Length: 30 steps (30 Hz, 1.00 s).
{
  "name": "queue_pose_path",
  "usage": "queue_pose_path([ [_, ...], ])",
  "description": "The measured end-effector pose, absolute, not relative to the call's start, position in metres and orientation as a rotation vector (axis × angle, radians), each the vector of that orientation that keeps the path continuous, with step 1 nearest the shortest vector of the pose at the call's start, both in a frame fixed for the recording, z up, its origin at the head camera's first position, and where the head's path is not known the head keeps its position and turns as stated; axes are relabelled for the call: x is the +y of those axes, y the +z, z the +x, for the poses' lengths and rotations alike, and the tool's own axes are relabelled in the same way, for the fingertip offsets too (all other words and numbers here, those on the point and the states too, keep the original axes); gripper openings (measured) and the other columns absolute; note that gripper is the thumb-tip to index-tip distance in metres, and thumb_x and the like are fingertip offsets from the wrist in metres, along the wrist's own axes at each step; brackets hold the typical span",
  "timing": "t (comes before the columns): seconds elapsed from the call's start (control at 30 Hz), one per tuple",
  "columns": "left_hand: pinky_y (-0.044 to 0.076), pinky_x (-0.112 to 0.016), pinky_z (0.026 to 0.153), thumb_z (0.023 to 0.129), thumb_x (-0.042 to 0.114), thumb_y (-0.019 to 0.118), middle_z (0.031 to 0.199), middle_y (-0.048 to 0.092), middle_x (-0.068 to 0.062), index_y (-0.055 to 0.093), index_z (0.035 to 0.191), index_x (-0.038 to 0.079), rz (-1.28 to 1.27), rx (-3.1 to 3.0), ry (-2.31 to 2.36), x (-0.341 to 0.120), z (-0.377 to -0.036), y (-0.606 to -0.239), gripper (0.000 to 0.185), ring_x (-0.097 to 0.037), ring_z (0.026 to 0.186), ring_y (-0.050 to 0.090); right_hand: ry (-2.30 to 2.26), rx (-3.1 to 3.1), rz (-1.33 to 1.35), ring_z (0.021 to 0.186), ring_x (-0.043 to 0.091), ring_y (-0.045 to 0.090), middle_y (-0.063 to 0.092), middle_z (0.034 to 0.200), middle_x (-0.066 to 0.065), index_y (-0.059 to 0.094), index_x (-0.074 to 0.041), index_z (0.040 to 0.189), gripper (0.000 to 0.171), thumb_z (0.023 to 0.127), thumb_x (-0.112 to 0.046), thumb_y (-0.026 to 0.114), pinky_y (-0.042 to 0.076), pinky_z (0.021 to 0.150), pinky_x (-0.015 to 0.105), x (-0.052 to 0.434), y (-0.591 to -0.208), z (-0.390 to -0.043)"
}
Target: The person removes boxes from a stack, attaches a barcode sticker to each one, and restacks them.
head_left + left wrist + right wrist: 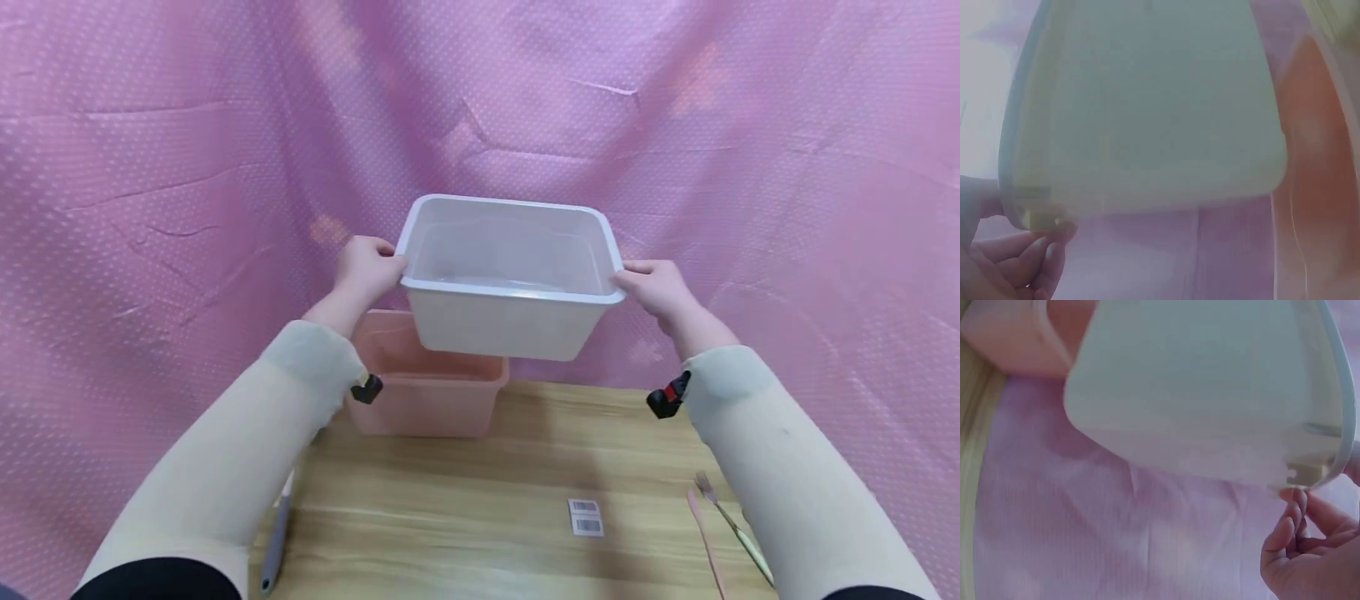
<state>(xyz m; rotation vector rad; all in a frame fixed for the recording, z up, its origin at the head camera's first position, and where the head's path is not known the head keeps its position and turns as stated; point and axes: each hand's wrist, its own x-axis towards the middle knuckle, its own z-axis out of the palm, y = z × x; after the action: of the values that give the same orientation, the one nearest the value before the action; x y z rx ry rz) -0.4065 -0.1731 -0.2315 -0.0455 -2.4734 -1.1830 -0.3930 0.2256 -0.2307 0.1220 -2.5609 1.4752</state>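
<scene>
A white translucent plastic bin [504, 321] hangs in the air above the table, held by its rim at both ends. My left hand [365, 268] grips the bin's left rim, thumb on top and fingers [1035, 256] curled under the lip. My right hand [654, 287] grips the right rim the same way, its fingers [1291, 534] tucked beneath the edge. The bin [1141, 106] fills the left wrist view, and the bin [1210, 381] also fills most of the right wrist view. A pink bin [427, 392] stands on the table below and behind the white one.
The wooden table [480, 500] carries a barcode label [586, 517], a fork [731, 521] and a pink stick [705, 537] at the right, and a grey-handled utensil [276, 542] at the left edge. Pink dotted cloth [150, 208] hangs all around.
</scene>
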Motion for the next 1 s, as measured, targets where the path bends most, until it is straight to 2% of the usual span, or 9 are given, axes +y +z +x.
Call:
queue_pose_path([
  [0.17, 0.044, -0.045, 0.091, 0.082, 0.020, 0.063, 0.094, 0.070, -0.010, 0.074, 0.098, 0.004, -0.084, -2.477, -1.116, -0.130, -0.413, -0.235, 0.025, -0.031, 0.093, 0.057, 1.324, -2.651, 0.111, 0.136, 0.040, 0.036, 0.050, 0.138, 0.028, 0.053, 0.008, 0.135, 0.050, 0.094, -0.019, 0.061, 0.023, 0.110, 0.060, 0.267, -0.228, -0.387],
  [0.23, 0.036, -0.050, 0.101, 0.083, 0.021, 0.065, 0.092, 0.070, -0.008, 0.073, 0.096, 0.006, -0.107, -2.487, -1.077, -0.113, -0.415, -0.238, 0.022, -0.031, 0.095, 0.057, 1.245, -2.684, 0.111, 0.133, 0.042, 0.038, 0.051, 0.137, 0.030, 0.052, 0.009, 0.135, 0.050, 0.094, -0.019, 0.059, 0.025, 0.109, 0.063, 0.283, -0.232, -0.386],
  [0.4, 0.025, -0.049, 0.110, 0.086, 0.025, 0.065, 0.087, 0.070, -0.004, 0.072, 0.093, 0.008, -0.196, -2.549, -0.980, -0.061, -0.422, -0.255, 0.020, -0.027, 0.092, 0.061, 0.996, -2.757, 0.101, 0.113, 0.040, 0.053, 0.059, 0.122, 0.032, 0.054, 0.014, 0.130, 0.047, 0.092, -0.014, 0.054, 0.041, 0.097, 0.057, 0.331, -0.253, -0.384],
  [0.53, 0.038, -0.043, 0.098, 0.086, 0.027, 0.064, 0.081, 0.068, -0.001, 0.070, 0.086, 0.010, -0.186, -2.624, -0.983, -0.022, -0.426, -0.279, 0.018, -0.025, 0.086, 0.060, 0.837, -2.817, 0.100, 0.093, 0.034, 0.060, 0.068, 0.101, 0.027, 0.058, 0.019, 0.120, 0.042, 0.090, -0.009, 0.052, 0.049, 0.082, 0.048, 0.362, -0.275, -0.382],
  [0.63, 0.048, -0.039, 0.079, 0.085, 0.026, 0.065, 0.076, 0.065, -0.001, 0.067, 0.080, 0.011, -0.176, -2.669, -1.015, 0.000, -0.430, -0.304, 0.016, -0.023, 0.077, 0.059, 0.793, -2.861, 0.076, 0.090, 0.035, 0.062, 0.069, 0.097, 0.026, 0.057, 0.020, 0.119, 0.041, 0.091, -0.009, 0.052, 0.050, 0.081, 0.050, 0.380, -0.293, -0.381],
  [0.73, 0.050, -0.037, 0.065, 0.087, 0.027, 0.064, 0.074, 0.064, -0.002, 0.063, 0.077, 0.011, -0.187, -2.724, -1.016, 0.019, -0.434, -0.330, 0.019, -0.022, 0.069, 0.060, 0.812, -2.895, 0.022, 0.090, 0.036, 0.063, 0.067, 0.098, 0.028, 0.054, 0.021, 0.121, 0.042, 0.093, -0.010, 0.052, 0.051, 0.083, 0.054, 0.394, -0.313, -0.379],
  [0.8, 0.050, -0.036, 0.062, 0.088, 0.026, 0.063, 0.074, 0.063, -0.003, 0.061, 0.076, 0.010, -0.202, -2.751, -1.019, 0.029, -0.436, -0.348, 0.020, -0.022, 0.067, 0.059, 0.834, -2.907, -0.010, 0.088, 0.036, 0.064, 0.067, 0.099, 0.030, 0.054, 0.021, 0.121, 0.041, 0.092, -0.008, 0.052, 0.052, 0.082, 0.053, 0.402, -0.328, -0.379],
  [1.0, 0.050, -0.038, 0.064, 0.089, 0.023, 0.060, 0.073, 0.061, -0.005, 0.059, 0.073, 0.009, -0.213, -2.781, -1.073, 0.052, -0.441, -0.391, 0.022, -0.023, 0.067, 0.058, 0.862, -2.906, -0.073, 0.077, 0.028, 0.064, 0.068, 0.092, 0.027, 0.058, 0.021, 0.115, 0.037, 0.085, 0.000, 0.052, 0.055, 0.068, 0.038, 0.420, -0.376, -0.384],
])
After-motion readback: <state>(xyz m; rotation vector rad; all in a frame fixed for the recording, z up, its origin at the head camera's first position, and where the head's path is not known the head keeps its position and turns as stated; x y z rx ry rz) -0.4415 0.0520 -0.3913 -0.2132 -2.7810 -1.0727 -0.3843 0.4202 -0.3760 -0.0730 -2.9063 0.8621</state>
